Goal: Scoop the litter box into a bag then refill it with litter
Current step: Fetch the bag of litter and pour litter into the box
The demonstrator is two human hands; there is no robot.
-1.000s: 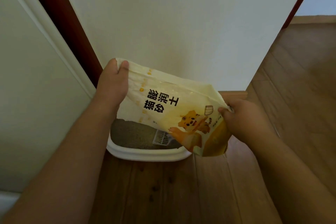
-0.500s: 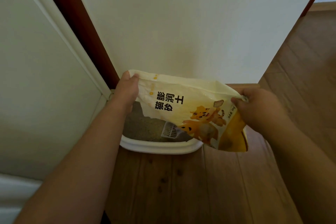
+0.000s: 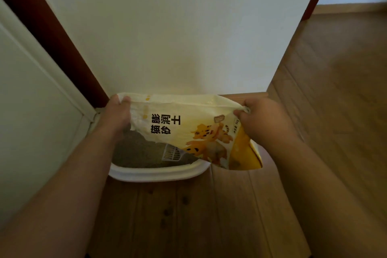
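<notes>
A cream and yellow litter bag with a tiger picture and black characters hangs sideways over the white litter box. My left hand grips the bag's upper left corner. My right hand pinches its upper right corner. Grey litter fills the box, and a white slotted scoop lies in it, partly hidden by the bag. The box's far side is hidden behind the bag.
The box stands on a wooden floor against a white wall. A white door panel with a dark red frame is on the left. More wooden floor opens to the right.
The bag and both hands have stretched wider apart and sit a little lower over the box. My head has moved, so the box appears further to the right in view.
</notes>
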